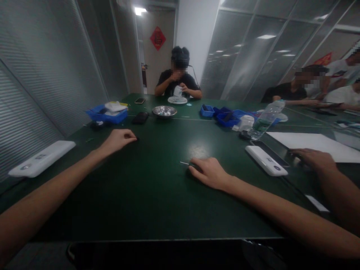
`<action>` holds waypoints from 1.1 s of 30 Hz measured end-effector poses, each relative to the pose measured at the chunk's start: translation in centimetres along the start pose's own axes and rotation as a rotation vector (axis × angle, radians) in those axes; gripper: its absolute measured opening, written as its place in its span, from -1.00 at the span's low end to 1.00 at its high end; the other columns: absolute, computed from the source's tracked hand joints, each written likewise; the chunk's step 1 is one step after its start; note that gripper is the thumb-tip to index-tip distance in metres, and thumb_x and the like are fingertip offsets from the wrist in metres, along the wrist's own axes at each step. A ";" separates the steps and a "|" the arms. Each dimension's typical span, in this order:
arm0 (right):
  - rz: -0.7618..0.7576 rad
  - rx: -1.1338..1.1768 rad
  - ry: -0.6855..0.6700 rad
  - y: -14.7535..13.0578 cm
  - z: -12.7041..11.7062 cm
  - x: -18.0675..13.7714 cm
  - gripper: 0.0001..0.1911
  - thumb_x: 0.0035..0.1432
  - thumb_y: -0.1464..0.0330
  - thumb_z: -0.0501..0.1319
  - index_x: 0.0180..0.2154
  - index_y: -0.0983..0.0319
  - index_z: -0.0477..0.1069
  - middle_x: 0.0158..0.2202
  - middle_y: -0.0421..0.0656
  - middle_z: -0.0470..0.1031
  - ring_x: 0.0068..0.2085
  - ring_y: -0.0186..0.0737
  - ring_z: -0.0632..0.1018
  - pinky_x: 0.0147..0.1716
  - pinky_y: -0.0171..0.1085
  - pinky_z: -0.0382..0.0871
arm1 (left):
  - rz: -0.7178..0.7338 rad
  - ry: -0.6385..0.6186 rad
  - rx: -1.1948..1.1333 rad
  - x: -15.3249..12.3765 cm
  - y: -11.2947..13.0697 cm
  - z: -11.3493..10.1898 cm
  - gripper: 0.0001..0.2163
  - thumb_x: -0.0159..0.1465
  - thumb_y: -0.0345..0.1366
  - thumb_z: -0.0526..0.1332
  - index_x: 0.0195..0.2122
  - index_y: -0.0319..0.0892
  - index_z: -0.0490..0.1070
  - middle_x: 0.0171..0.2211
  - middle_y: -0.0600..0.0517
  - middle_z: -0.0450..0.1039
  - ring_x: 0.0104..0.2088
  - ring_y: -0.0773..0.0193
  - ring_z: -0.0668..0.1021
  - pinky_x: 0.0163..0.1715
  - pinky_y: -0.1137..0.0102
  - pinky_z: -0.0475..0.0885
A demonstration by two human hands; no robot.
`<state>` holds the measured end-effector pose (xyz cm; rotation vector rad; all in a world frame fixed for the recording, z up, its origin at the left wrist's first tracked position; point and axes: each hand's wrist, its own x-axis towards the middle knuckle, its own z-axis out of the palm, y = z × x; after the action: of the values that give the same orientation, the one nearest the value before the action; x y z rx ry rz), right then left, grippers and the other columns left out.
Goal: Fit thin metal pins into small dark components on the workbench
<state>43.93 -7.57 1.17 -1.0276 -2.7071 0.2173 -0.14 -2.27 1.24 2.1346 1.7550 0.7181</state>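
Over the left part of the green table [157,202], my left hand [119,139] is closed in a pinch. A small dark piece [137,139] shows at its fingertips, too small to name. Further right and nearer to me, my right hand [209,171] rests low over the tabletop with its fingers closed. From them a thin, pale, needle-like rod [184,162] sticks out to the left; its other end is hidden in the fingers. The two hands are well apart.
Beyond my hands stand a metal bowl [164,111], a black case [140,117] and a blue basket [108,114]. White oblong devices [42,159] [266,160] lie at both sides. A plastic bottle [266,120] leans at right. Another person's hand [316,159] is near the right edge.
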 end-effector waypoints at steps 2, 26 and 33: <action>-0.008 -0.007 0.016 -0.1 0.0 0.0 -0.60 0.47 0.11 0.00 -0.03 0.26 0.45 -0.44 -0.19 0.49 -0.48 -0.31 0.41 -0.41 -0.31 0.15 | 0.226 -0.142 -0.180 -0.9 4.4 2.6 -0.76 0.34 -0.11 0.30 -0.15 -0.15 0.62 -0.07 -0.05 0.60 -0.05 0.10 0.59 -0.01 0.24 0.47; -0.277 -0.032 0.080 -0.5 0.1 -0.4 -0.69 0.42 0.23 0.12 0.03 0.23 0.50 -0.30 -0.15 0.54 -0.38 -0.33 0.51 -0.45 -0.33 0.21 | 0.500 -0.364 -0.375 -5.6 13.8 8.1 -0.69 0.38 -0.27 0.29 0.14 -0.16 0.44 -0.15 -0.04 0.51 -0.21 0.24 0.54 -0.21 0.36 0.43; -0.317 -0.088 0.076 -0.7 0.4 -0.3 -0.65 0.48 0.20 0.06 0.10 0.26 0.44 -0.27 -0.11 0.54 -0.35 -0.30 0.51 -0.43 -0.32 0.23 | 0.510 -0.448 -0.465 -5.7 14.3 8.3 -0.71 0.42 -0.26 0.25 0.15 -0.14 0.42 -0.11 -0.05 0.54 -0.18 0.24 0.56 -0.17 0.34 0.43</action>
<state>43.56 -8.28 0.88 -0.5989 -2.7805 0.0016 15.49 -10.15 0.57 2.1846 0.7364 0.6160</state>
